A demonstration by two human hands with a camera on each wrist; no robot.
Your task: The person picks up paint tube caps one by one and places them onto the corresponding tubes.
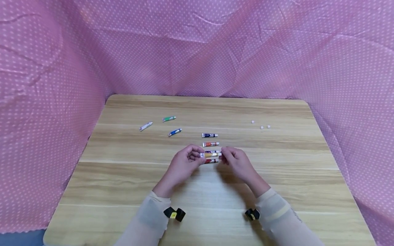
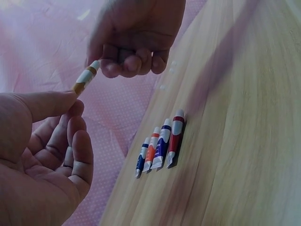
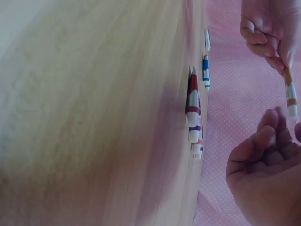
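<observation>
— How far along does it look from where you stand?

— I'd judge a bit past halfway. Four paint tubes lie side by side in a neat row on the worktop (image 1: 277, 177): dark blue tube (image 1: 210, 135) farthest out, orange tube (image 1: 210, 144) next, then purple tube (image 2: 161, 143) and red tube (image 2: 175, 138). The yellow tube (image 1: 211, 155) is off the surface, held level just above the near end of that row.

— Held by which hand?

— Both. The left hand (image 1: 183, 164) pinches one end between thumb and fingertips, the right hand (image 1: 237, 163) has curled fingers closed on the other end.

— And what's left?

— Three tubes lie scattered to the far left, well apart from the row: white tube (image 1: 146, 126), green tube (image 1: 169, 119), blue tube (image 1: 174, 132). Three small white caps (image 1: 261, 125) sit on the far right.

— The room?

— A pale wood-grain top with rounded corners, and pink dotted cloth (image 1: 197, 48) hung around three sides, wrinkled.
</observation>
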